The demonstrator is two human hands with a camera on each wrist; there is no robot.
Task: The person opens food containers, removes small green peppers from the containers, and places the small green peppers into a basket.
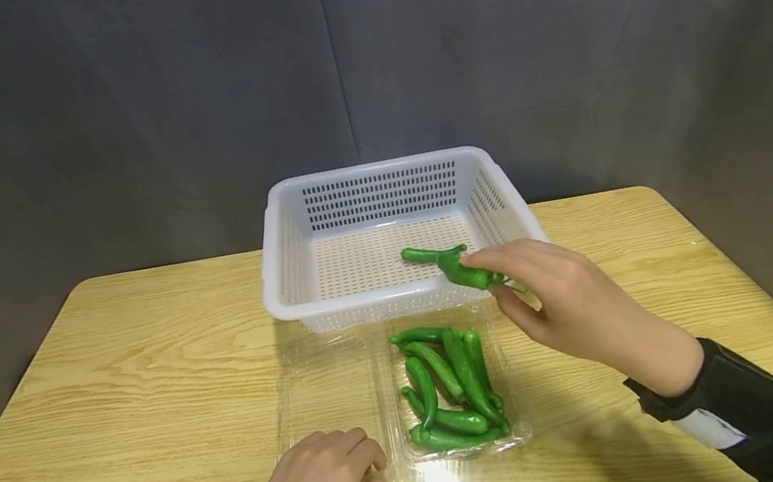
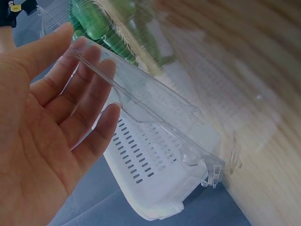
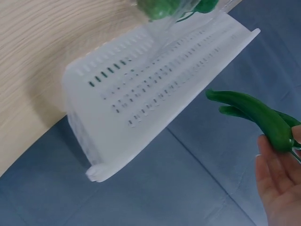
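The right hand (image 1: pixel 569 288) pinches smooth, slender green peppers (image 3: pixel 254 110) by their stem ends between thumb and fingers; the right wrist view shows more than one in its grasp. They are held at the near right part of a white perforated plastic basket (image 1: pixel 358 302). Another slim green pepper (image 1: pixel 425 254) shows just beyond; whether it lies inside or is held cannot be told.

The left hand (image 1: pixel 329 478), fingers loosely bent, is at the near edge of the clear plastic lid (image 1: pixel 330 389) of an opened container. The container's clear tray (image 1: pixel 510 390), beside the lid, bears a pile of curved green peppers (image 1: pixel 461 368).

Basket and container stand on a pale wood-grain surface (image 1: pixel 150 379), before a dark grey cloth backdrop (image 1: pixel 110 124).
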